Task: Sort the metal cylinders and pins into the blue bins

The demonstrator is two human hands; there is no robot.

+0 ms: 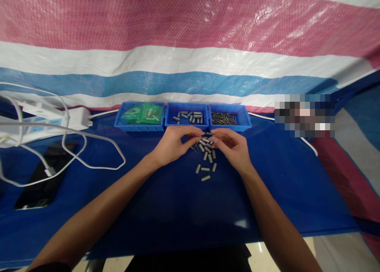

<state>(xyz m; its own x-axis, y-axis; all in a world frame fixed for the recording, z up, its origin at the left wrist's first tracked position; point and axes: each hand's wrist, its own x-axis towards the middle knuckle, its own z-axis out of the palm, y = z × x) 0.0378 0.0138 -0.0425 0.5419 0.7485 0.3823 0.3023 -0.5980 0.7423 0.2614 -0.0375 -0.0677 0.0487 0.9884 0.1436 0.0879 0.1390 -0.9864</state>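
Small grey cylinders (210, 158) lie in a loose heap on the blue table, several of them scattered toward the near side. At the heap's left edge is my left hand (177, 143), thumb and forefinger pinched together; whatever they hold is too small to make out. A few thin metal pins (194, 147) lie just below those fingertips. My right hand (233, 146) is closed in a pinch at the heap's right side. Its fingertips are among the cylinders, so I cannot tell what is between them.
Three blue bins stand behind the hands: a left bin (139, 127) with green bags, a middle bin (186, 127) of cylinders, a right bin (230, 128) of thin pins. A power strip (75, 119), white cable (101, 168) and dark phone (44, 177) lie left. Striped sheeting (190, 58) hangs behind.
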